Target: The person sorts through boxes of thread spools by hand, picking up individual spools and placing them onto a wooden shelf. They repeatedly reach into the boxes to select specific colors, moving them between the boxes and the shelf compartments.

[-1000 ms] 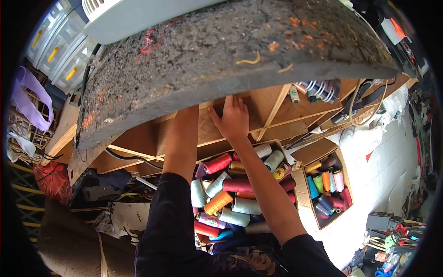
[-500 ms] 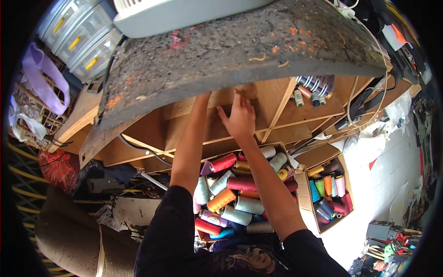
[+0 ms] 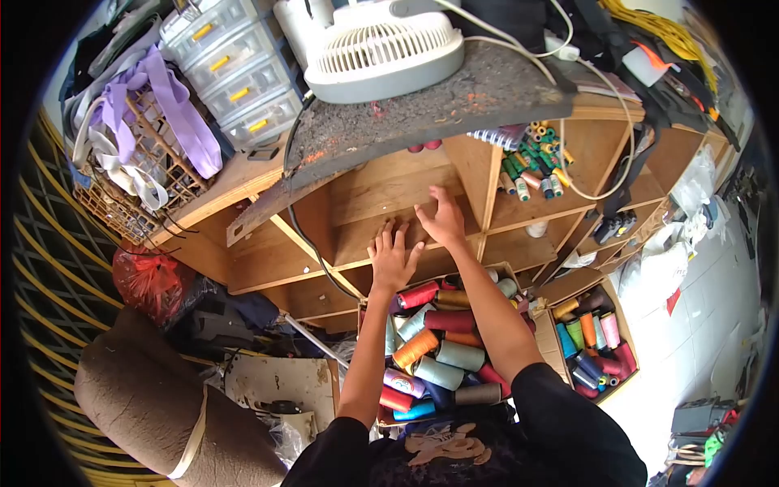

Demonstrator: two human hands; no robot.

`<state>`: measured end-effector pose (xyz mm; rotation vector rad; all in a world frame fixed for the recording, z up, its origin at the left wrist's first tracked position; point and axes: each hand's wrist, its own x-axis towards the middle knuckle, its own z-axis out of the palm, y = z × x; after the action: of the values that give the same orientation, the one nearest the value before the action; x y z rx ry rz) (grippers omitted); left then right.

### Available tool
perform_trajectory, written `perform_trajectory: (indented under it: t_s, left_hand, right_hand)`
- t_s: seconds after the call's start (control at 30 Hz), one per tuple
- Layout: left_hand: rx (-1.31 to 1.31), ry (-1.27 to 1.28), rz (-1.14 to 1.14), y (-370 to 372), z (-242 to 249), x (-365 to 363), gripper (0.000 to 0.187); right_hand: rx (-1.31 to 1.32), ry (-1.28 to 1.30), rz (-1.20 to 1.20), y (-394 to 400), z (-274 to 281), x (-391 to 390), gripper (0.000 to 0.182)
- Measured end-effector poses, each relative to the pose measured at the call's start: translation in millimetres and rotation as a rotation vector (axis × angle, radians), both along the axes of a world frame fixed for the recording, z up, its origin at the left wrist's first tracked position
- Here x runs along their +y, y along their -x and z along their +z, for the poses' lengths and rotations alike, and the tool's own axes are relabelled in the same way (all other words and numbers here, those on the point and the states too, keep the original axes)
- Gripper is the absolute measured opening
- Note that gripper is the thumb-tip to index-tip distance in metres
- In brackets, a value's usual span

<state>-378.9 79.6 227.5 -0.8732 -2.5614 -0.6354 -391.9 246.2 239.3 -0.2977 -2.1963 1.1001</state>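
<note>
My left hand (image 3: pixel 393 258) is over the front of a wooden shelf compartment (image 3: pixel 373 191), its fingers spread and nothing in them. To its right, my right hand (image 3: pixel 443 219) reaches into the same compartment with fingers apart, also holding nothing. Below my forearms sits a carton of large thread cones (image 3: pixel 439 375) in red, orange, pale blue and other colours. Several small green and white spools (image 3: pixel 531 169) lie in the compartment to the right. Two dark red items (image 3: pixel 424 147) show at the back of the middle compartment.
A white fan (image 3: pixel 385 53) lies on the worn shelf top (image 3: pixel 503 85). A smaller carton of spools (image 3: pixel 596 345) is on the right. Clear drawers (image 3: pixel 235 73), a wicker basket (image 3: pixel 146 154) and a red bag (image 3: pixel 150 284) are at left. Cables hang before the shelves.
The view has shifted, showing more of the compartments and the fan. My left hand, hidden under the shelf top before, has come back toward me and now shows with fingers spread.
</note>
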Motion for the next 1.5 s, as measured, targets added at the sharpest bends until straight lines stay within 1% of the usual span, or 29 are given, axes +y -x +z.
perform_trajectory:
  t_s: [0.1,0.13,0.17,0.2,0.27,0.3,0.33,0.37,0.4,0.43,0.5,0.57,0.63,0.67,0.7,0.77,0.87,0.97,1.0,1.07,1.1,1.2,1.3,1.33,1.43,1.47,1.5]
  left_hand:
    - [-0.133,0.047,0.017,-1,7,1,0.065]
    - [-0.140,0.055,0.008,3,3,-1,0.073]
    - [-0.142,0.072,0.008,2,4,-2,0.075]
    - [-0.142,0.090,0.004,2,7,-2,0.077]
    - [-0.187,0.145,0.021,1,13,0,0.084]
    - [-0.167,0.168,0.022,2,10,0,0.088]
    - [-0.183,0.199,0.040,1,12,0,0.091]
    - [-0.199,0.229,0.051,-2,16,2,0.095]
    - [-0.210,0.271,0.079,-1,17,4,0.098]
    - [-0.224,0.320,0.098,0,15,5,0.101]
    - [-0.186,0.380,0.070,5,10,4,0.106]
    - [-0.184,0.389,0.060,2,12,5,0.110]
    - [-0.138,0.394,0.045,6,4,3,0.115]
    - [-0.125,0.395,0.027,10,1,2,0.115]
    - [-0.115,0.396,0.018,12,-1,0,0.116]
    - [-0.107,0.406,0.017,17,-4,-3,0.117]
    - [-0.136,0.447,0.050,18,-4,-1,0.117]
    - [-0.175,0.470,0.076,16,-1,1,0.116]
    - [-0.170,0.467,0.072,17,-1,0,0.116]
    - [-0.163,0.453,0.060,16,-1,0,0.116]
    - [-0.159,0.454,0.061,15,-1,1,0.116]
    - [-0.155,0.460,0.074,14,0,2,0.116]
    - [-0.155,0.462,0.095,17,-5,0,0.115]
    - [-0.142,0.458,0.099,19,-8,-1,0.115]
    - [-0.124,0.451,0.106,21,-11,-4,0.114]
    - [-0.124,0.446,0.107,20,-13,-3,0.113]
    - [-0.127,0.440,0.096,17,-10,0,0.113]
  right_hand:
    - [0.149,0.445,0.391,-30,-13,11,0.045]
    - [0.123,0.526,0.518,-58,-12,13,0.031]
    - [0.134,0.577,0.591,-89,-12,15,0.031]
    - [0.073,0.578,0.611,-129,-3,18,0.030]
    - [-0.030,0.562,0.657,-196,-14,45,0.029]
    - [-0.048,0.612,0.591,-229,-23,61,0.026]
    - [-0.102,0.623,0.466,-262,-26,78,0.025]
    - [-0.037,0.636,0.355,-290,-48,98,0.025]
    - [0.006,0.518,0.247,-317,-80,128,0.025]
    - [-0.019,0.482,0.085,-347,-110,156,0.025]
    - [-0.215,0.307,-0.308,-403,-123,185,0.026]
    - [-0.318,0.208,-0.524,-453,-165,213,0.029]
    - [-0.364,0.183,-0.694,-489,-192,220,0.033]
    - [-0.399,0.175,-0.721,-499,-197,219,0.035]
    - [-0.403,0.095,-0.765,-506,-207,218,0.036]
    - [-0.413,0.062,-0.833,-512,-233,221,0.038]
    - [-0.588,-0.063,-0.827,-509,-239,226,0.039]
    - [-0.557,0.090,-0.818,-502,-220,224,0.034]
    - [-0.605,0.189,-0.836,-500,-197,219,0.035]
    - [-0.742,0.032,-1.015,-498,-167,214,0.035]
    - [-0.808,-0.051,-1.102,-498,-161,213,0.036]
    - [-0.827,-0.216,-1.239,-533,-203,245,0.044]
    - [-0.977,0.073,-1.207,-561,-202,262,0.047]
    - [-1.012,0.091,-1.152,-569,-204,266,0.051]
    - [-1.086,0.043,-0.992,-587,-205,266,0.053]
    - [-1.100,0.022,-1.013,-587,-207,266,0.057]
    - [-1.008,0.057,-1.079,-587,-217,272,0.057]
